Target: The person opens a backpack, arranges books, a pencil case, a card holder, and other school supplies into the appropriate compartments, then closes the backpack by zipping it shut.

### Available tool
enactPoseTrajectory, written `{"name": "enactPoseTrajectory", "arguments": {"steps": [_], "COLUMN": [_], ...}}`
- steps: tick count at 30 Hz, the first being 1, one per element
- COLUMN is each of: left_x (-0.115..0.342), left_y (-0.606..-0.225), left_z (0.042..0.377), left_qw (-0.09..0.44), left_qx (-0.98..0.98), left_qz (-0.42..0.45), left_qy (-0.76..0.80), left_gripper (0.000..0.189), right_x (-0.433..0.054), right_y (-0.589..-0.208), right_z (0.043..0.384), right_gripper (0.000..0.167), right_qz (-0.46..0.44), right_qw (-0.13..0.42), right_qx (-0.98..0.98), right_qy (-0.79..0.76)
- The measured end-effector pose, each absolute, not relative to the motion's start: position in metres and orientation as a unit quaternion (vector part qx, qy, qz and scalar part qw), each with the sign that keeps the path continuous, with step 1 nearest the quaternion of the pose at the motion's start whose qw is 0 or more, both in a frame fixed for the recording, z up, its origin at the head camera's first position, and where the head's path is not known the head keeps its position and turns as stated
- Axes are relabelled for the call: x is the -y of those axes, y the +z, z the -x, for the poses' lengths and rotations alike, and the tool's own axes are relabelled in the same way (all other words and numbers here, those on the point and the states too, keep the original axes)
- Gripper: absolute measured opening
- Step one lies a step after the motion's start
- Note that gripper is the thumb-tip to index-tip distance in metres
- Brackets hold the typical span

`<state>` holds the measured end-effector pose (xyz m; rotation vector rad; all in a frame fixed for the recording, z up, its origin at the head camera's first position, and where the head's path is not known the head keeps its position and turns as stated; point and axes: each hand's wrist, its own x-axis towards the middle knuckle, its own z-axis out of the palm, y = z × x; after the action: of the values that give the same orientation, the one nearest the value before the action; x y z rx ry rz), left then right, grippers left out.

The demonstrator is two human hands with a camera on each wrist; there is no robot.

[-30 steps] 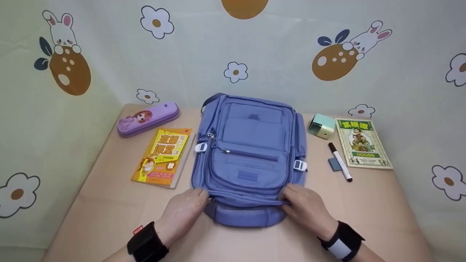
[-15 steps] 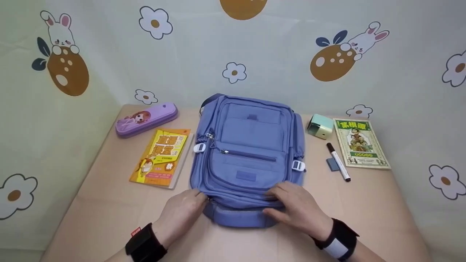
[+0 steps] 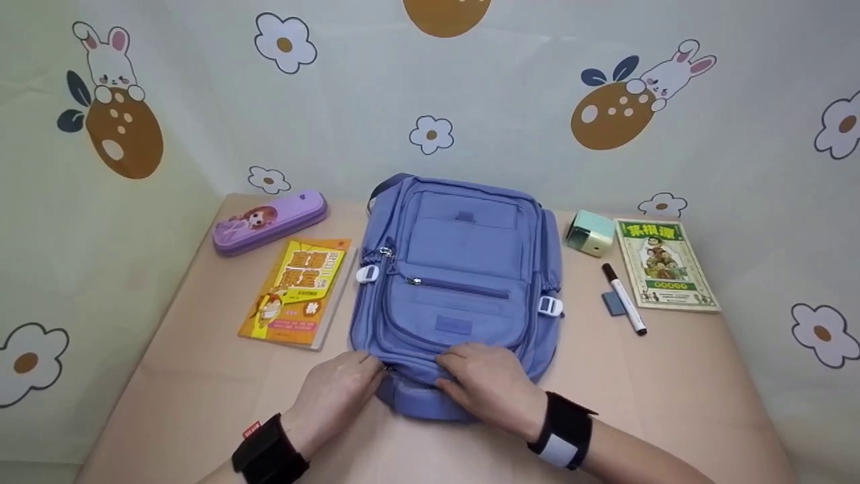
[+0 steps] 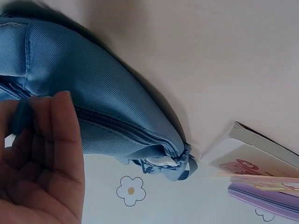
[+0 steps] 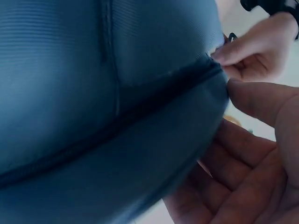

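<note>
A blue backpack [image 3: 463, 242] lies on its back, its top handle [image 3: 430, 402] toward the person. At the near left corner my left hand [image 3: 339, 396] pinches a small blue piece [image 4: 21, 116] beside the zipper [image 4: 117, 126]; whether this is a pull tab or cloth, I cannot tell. My right hand [image 3: 494, 386] grips the backpack's near edge around the middle, thumb on the handle side and fingers on the front panel side. In the right wrist view, my right thumb [image 5: 254, 100] meets the fabric next to a dark zipper line [image 5: 112, 130].
Left of the backpack lie a purple pencil case [image 3: 269, 222] and an orange book [image 3: 295, 292]. To its right are a mint-green box-like item [image 3: 591, 233], a green-and-cream book [image 3: 666, 265], a marker [image 3: 625, 299] and a small grey-blue block [image 3: 612, 304].
My right hand has let go at the near right corner and moved left along the backpack's near edge to its middle. My left hand has kept its hold at the left corner.
</note>
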<state>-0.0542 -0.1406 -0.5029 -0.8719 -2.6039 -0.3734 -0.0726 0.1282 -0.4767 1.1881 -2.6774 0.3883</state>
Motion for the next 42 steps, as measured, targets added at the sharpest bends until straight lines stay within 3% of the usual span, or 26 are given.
{"name": "enactPoseTrajectory", "arguments": {"steps": [7,15,25,33,42], "left_x": [0.144,0.170,0.191,0.191,0.190], "left_y": [-0.501,-0.502,-0.504,-0.504,-0.505], "left_z": [0.055,0.068,0.089,0.089,0.088], "left_qw": [0.171,0.156,0.087,0.085,0.089], "left_qx": [0.928,0.945,0.960,0.961,0.964], "left_qz": [0.299,0.245,0.177,0.176,0.178], "left_qy": [-0.140,-0.151,-0.198,-0.195,-0.178], "left_gripper": [0.010,0.011,0.007,0.005,0.004], "right_x": [-0.126,-0.132,-0.132,-0.122,-0.084], "right_y": [-0.485,-0.484,-0.479,-0.463,-0.448], "right_z": [0.074,0.076,0.076,0.078,0.082], "right_gripper": [0.007,0.004,0.004,0.016,0.030], "right_qz": [-0.400,-0.404,-0.410,-0.409,-0.438], "right_qw": [0.147,0.184,0.146,0.065,0.064], "right_qx": [0.894,0.881,0.887,0.901,0.896], "right_qy": [0.140,0.167,0.157,0.131,0.044]}}
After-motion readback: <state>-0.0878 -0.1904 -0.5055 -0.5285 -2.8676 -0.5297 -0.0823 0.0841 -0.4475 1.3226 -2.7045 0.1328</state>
